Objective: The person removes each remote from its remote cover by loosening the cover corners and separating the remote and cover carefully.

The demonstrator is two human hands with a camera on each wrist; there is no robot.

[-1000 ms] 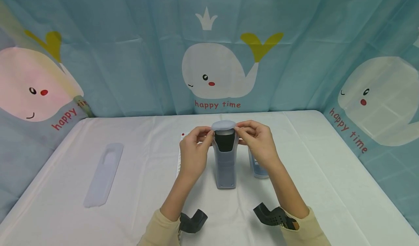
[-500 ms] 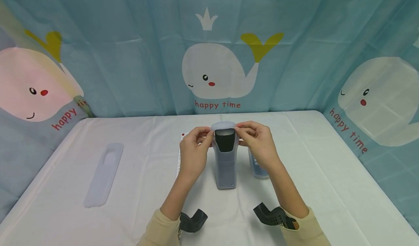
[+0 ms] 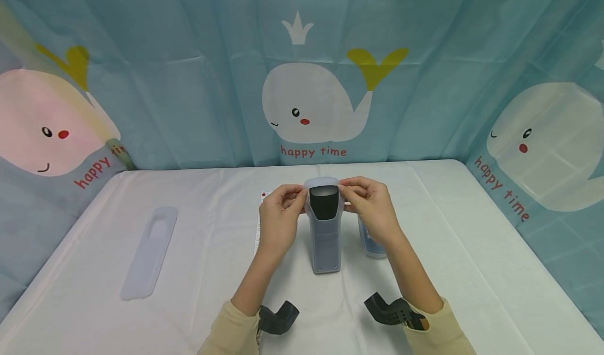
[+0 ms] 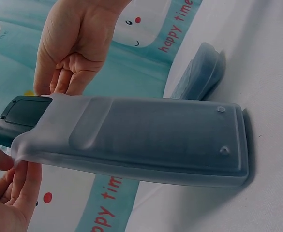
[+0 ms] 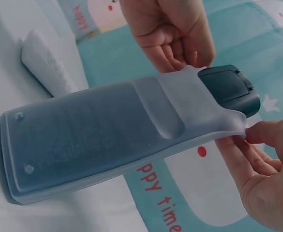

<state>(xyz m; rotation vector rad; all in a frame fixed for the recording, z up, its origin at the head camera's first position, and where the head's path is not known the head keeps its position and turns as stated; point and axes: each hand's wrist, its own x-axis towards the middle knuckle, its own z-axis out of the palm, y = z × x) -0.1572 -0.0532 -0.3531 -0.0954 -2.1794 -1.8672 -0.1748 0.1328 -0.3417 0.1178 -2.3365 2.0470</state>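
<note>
A dark remote control (image 3: 324, 204) stands on end inside a translucent silicone cover (image 3: 326, 247), its lower end at the tablecloth. The remote's black top end (image 4: 24, 118) sticks out of the cover's mouth in both wrist views. My left hand (image 3: 278, 221) pinches the left edge of that mouth between thumb and fingers. On the opposite edge, my right hand (image 3: 371, 205) pinches the cover the same way. The lip of the cover (image 3: 322, 181) arches behind the remote's top. Two small round bumps mark the cover's lower end in the wrist views.
Flat at the left lies another translucent cover (image 3: 150, 253). A bluish covered remote (image 3: 373, 244) is partly hidden behind my right hand. Behind my left hand, a white remote with small print (image 3: 257, 234) shows only a strip. A whale-print curtain (image 3: 212, 82) borders the white table (image 3: 226, 187).
The cover's lip at the top has sunk slightly and looks narrower, showing a bit more of the remote's top. Both hands keep their grip in nearly the same place.
</note>
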